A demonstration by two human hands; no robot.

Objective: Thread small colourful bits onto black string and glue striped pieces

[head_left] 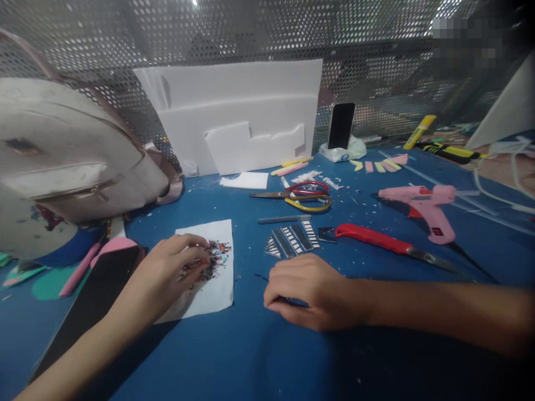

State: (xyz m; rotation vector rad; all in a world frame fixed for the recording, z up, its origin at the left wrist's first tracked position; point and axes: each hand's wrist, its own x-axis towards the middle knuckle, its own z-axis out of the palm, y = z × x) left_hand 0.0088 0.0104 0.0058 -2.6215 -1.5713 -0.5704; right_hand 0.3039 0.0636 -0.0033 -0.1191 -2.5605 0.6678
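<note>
My left hand (175, 267) reaches over a white sheet of paper (223, 289), its fingers curled down at a pile of tiny dark and coloured scraps (219, 253). Whatever lies between those fingertips is too small to make out. On the blue table, my right hand (311, 292) rests with its fingers folded in, and what they may hold is hidden. A thin dark sliver (261, 277) lies just left of its knuckles. Beyond this hand is a row of black-and-white striped pieces (292, 239), with a translucent stick (284, 219) behind them.
Scissors (292, 195) with red and yellow handles lie past the striped pieces. To the right are a red-handled knife (376, 238) and a pink glue gun (422, 203). A phone (341, 127), white foam boards (242, 111) and a pale backpack (71, 145) stand at the back.
</note>
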